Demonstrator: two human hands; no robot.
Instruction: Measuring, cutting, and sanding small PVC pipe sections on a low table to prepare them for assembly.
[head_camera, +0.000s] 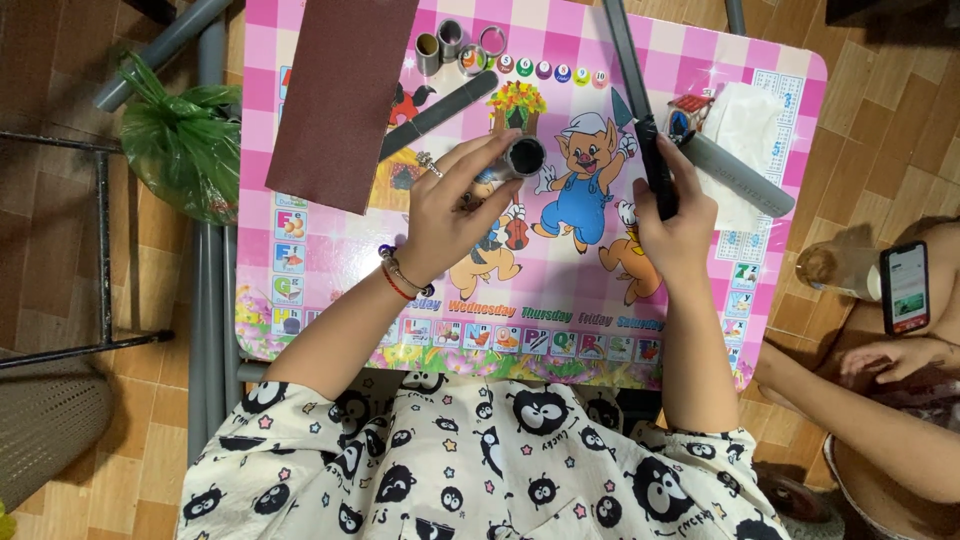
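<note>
My left hand (455, 205) grips a short grey pipe piece (524, 157), its dark open end facing up, over the middle of a pink cartoon-printed table (560, 300). My right hand (672, 215) is closed on the black handle (655, 165) of a long tool whose grey blade (624, 55) runs toward the table's far edge. The two hands are a short way apart, the pipe piece on the left, the tool on the right.
A brown sandpaper sheet (340, 95), a grey file (440, 112), several short pipe rings (458, 45), a grey pipe (738, 173) and white tissue (745, 125) lie on the table. Long grey pipes (205, 320) and a green bag (185, 145) are at left. Another person's hand (885, 355) and a phone (905, 288) are at right.
</note>
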